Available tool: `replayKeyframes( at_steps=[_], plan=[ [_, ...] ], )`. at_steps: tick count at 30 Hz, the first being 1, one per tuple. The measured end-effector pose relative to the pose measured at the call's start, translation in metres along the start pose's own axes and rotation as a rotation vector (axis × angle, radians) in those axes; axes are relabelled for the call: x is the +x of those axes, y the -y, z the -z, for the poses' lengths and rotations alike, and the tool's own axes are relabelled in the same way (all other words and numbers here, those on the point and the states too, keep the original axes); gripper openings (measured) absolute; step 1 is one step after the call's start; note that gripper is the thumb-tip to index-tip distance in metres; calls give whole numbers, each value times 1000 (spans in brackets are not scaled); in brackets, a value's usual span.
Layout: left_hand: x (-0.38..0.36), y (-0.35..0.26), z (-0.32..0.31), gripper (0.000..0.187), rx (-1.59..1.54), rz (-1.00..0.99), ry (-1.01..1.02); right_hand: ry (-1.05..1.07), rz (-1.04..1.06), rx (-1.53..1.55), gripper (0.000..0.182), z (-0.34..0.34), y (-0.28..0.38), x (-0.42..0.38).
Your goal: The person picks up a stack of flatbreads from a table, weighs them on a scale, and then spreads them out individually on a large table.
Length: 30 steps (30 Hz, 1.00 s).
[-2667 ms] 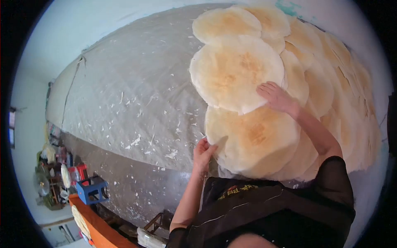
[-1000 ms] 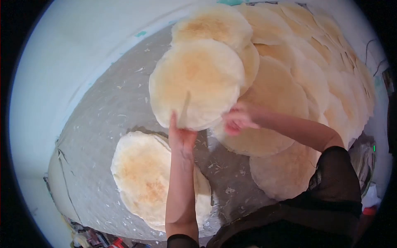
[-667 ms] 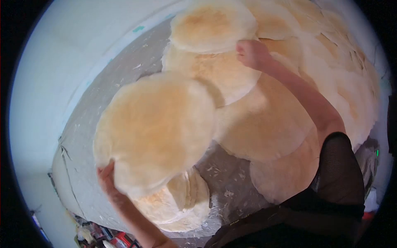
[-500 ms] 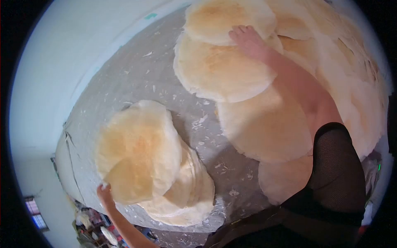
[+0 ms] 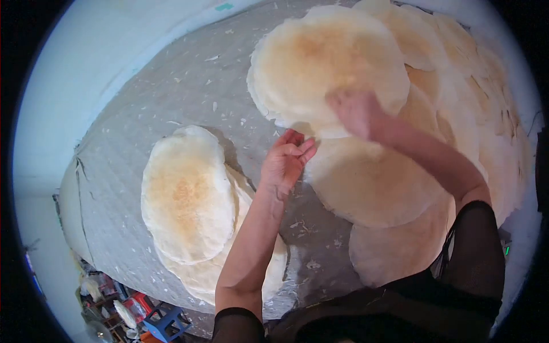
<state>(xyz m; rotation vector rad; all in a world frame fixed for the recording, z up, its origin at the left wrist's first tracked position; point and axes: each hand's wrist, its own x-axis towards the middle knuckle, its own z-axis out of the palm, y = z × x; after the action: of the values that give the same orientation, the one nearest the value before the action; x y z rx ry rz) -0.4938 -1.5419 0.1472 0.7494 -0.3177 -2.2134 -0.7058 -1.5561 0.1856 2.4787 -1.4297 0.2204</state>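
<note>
A large round flatbread (image 5: 337,51), thin and browned in the middle, lies uppermost at the top centre. At its near-left edge my left hand (image 5: 287,160) has its fingers curled together, pinching the rim. Above the same bread's lower right part is my right hand (image 5: 360,114), smeared by motion, so its fingers do not show clearly. On the left, another flatbread (image 5: 186,194) tops a pile of flatbreads (image 5: 269,268), which is partly hidden behind my left forearm.
Overlapping flatbreads (image 5: 394,246) spread down the right side. Grey cloth (image 5: 171,108) strewn with pale flakes covers the work surface. A white wall (image 5: 74,103) borders it at the upper left. Below the left edge stand a blue stool (image 5: 166,326) and assorted clutter.
My left hand has left the left pile and reached the rim of the upper flatbread. My right hand has moved down. The left pile's top bread lies flatter, and the upper bread sits lower.
</note>
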Motion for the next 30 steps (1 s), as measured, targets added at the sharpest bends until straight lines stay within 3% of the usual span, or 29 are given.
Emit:
replayKeyframes(
  at_steps=[1, 3, 5, 7, 9, 11, 12, 13, 14, 15, 18, 19, 21, 22, 24, 25, 26, 28, 29, 30],
  plan=[
    [6, 3, -4, 52, 10, -40, 12, -282, 78, 59, 22, -8, 14, -15],
    [1, -2, -19, 54, 158, -144, 76, -337, -57, 90, 29, -11, 36, -20],
    [-4, -13, -33, 55, 291, -195, 143, -191, -226, 133, 31, -12, 43, -14],
    [-15, -24, -35, 54, 391, -192, 198, 179, -400, 185, 28, -17, 33, -1],
    [-46, -41, -22, 49, 449, -227, 47, 36, -245, 125, 26, -9, 12, 18],
    [-83, -64, -4, 39, 523, -345, -88, 15, -160, 89, 13, 57, 16, 43],
    [-110, -80, 8, 33, 599, -447, -164, -43, -132, 291, 14, 88, 24, 50],
    [-139, -94, 14, 30, 672, -545, -336, -100, -108, 493, 15, 113, 40, 52],
    [-171, -107, 26, 29, 659, -708, -375, -99, 45, 459, 14, 131, 65, 53],
    [-203, -121, 37, 29, 659, -812, -544, -102, 192, 425, 14, 146, 95, 50],
    [-287, -133, 33, 29, 789, -1089, -856, 142, 464, 155, 14, 167, 194, 17],
    [-300, -125, 38, 30, 880, -1084, -862, 274, 540, 68, 16, 162, 215, 7],
    [-319, -106, 54, 35, 1059, -1076, -882, 275, 338, 348, 20, 131, 207, 10],
    [-320, -92, 61, 33, 1018, -958, -823, 271, 245, 485, 22, 121, 192, 17],
    [-308, -58, 80, 31, 944, -705, -730, 216, 341, 443, 24, 151, 140, 46],
    [-290, -40, 92, 32, 816, -518, -598, -53, 433, 515, 22, 138, 106, 59],
    [-270, -20, 79, 32, 582, -390, -425, -148, 310, 469, 24, 169, 90, 67],
    [-230, 6, 50, 33, 193, -120, -261, 130, -34, 341, 23, 226, 72, 90],
    [-205, 15, 48, 29, -9, -59, -160, 71, -20, 113, 22, 222, 46, 103],
    [-176, 22, 45, 26, -77, -66, -197, 15, -6, -114, 21, 213, 19, 111]
  ],
)
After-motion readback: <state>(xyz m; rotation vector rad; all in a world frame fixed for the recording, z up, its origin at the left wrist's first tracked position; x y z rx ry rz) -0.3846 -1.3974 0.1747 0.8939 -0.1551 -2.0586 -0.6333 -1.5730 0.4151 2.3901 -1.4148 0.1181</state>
